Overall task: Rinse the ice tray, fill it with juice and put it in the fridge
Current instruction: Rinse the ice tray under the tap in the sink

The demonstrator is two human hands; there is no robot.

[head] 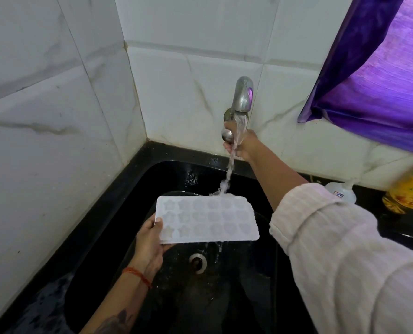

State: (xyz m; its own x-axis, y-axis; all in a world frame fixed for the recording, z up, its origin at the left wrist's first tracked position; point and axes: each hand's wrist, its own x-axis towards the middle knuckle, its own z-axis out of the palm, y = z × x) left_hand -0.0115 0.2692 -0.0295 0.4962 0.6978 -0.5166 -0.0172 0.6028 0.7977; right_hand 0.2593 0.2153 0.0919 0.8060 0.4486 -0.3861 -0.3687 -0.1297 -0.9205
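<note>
Fingers of the left hand (150, 239) grip the ice tray (206, 219) under running water; right hand (241, 144) fingers curl round the tap handle (227, 135).

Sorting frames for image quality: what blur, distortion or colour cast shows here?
Head view: wide-angle bending curves the wall tiles and sink rim; the yellow bottle at the right edge is blurred; the purple curtain glows and tints the tap; the ice tray looks sharp enough.

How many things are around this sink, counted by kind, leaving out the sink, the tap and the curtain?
Ice trays: 1, the white ice tray
Bottles: 2, a yellow juice bottle and a clear squeeze bottle
Total: 3
</note>
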